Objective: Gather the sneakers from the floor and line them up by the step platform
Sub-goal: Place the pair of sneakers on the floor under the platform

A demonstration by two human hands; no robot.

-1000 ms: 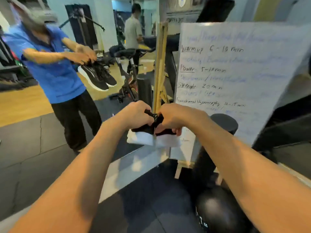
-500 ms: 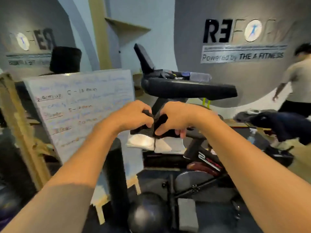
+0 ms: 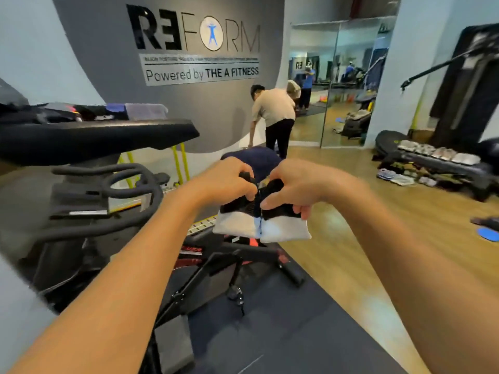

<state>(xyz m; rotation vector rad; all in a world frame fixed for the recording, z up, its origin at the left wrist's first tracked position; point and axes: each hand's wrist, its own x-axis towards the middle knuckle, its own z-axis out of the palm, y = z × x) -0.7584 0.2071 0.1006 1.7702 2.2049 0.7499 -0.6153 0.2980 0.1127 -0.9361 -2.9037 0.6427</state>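
I carry a pair of black sneakers with white soles, held side by side at chest height. My left hand (image 3: 226, 182) grips the left sneaker (image 3: 237, 225) by its heel collar, and my right hand (image 3: 294, 187) grips the right sneaker (image 3: 286, 229) the same way. Far right, a long black step platform (image 3: 442, 168) stands on the wood floor with several pale sneakers (image 3: 437, 153) lined up on top. More shoes (image 3: 399, 178) lie on the floor in front of it.
An exercise bike (image 3: 89, 190) fills the left, its base reaching under my arms on a dark mat (image 3: 283, 327). A person in a beige shirt (image 3: 275, 117) bends by the grey wall. A mirror (image 3: 337, 82) is behind. A blue disc (image 3: 487, 234) lies at far right.
My view has swung right, from the whiteboard past the bike to the open wood floor and the step platform. Both hands keep the same hold on the sneakers.
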